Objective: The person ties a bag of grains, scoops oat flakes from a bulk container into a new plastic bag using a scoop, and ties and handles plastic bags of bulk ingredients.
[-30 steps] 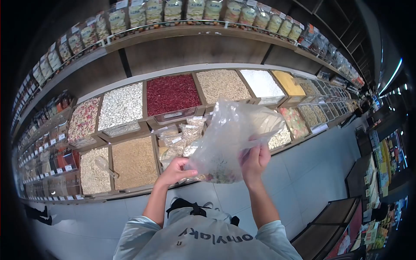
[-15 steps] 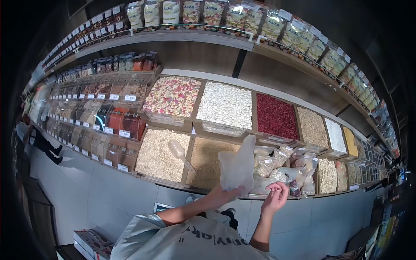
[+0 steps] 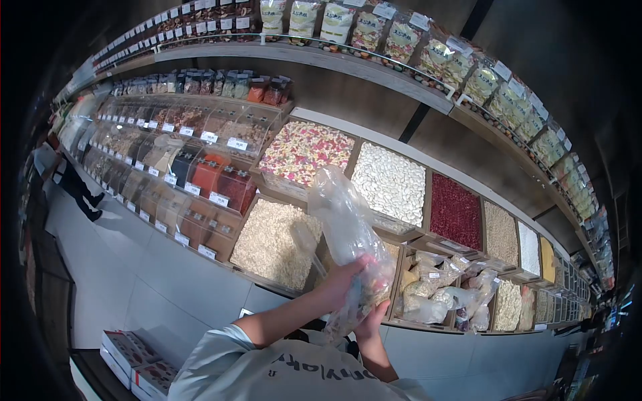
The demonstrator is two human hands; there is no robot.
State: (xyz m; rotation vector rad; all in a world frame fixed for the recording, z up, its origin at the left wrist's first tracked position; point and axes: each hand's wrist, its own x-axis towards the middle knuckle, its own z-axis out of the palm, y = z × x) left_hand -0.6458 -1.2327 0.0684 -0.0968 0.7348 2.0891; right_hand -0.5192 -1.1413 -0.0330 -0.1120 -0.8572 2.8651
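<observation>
My left hand (image 3: 340, 282) grips a clear, crinkled plastic bag (image 3: 342, 217) that rises above it. Close against it is a clear plastic bag of mixed flakes with some pink pieces (image 3: 378, 277). Low on that filled bag, my right hand (image 3: 372, 319) has its fingers wrapped round the side. The two bags overlap, so where one ends is hard to make out. Behind them, a clear scoop (image 3: 304, 237) lies on a bin of pale oat-like flakes (image 3: 271, 244). The bags cover most of the neighbouring grain bin.
Right of my hands, several filled bags (image 3: 435, 287) lie piled in a compartment. Behind are bins of pink-and-cream flakes (image 3: 307, 150), white beans (image 3: 391, 180) and red beans (image 3: 455, 212). A shelf (image 3: 374, 70) runs overhead. A person (image 3: 73, 177) stands far left; boxes (image 3: 137, 364) sit lower left.
The filled bag of flakes has come up between my hands, and my right hand, free before, now holds it. The clear bag remains in my left hand. The view has turned left.
</observation>
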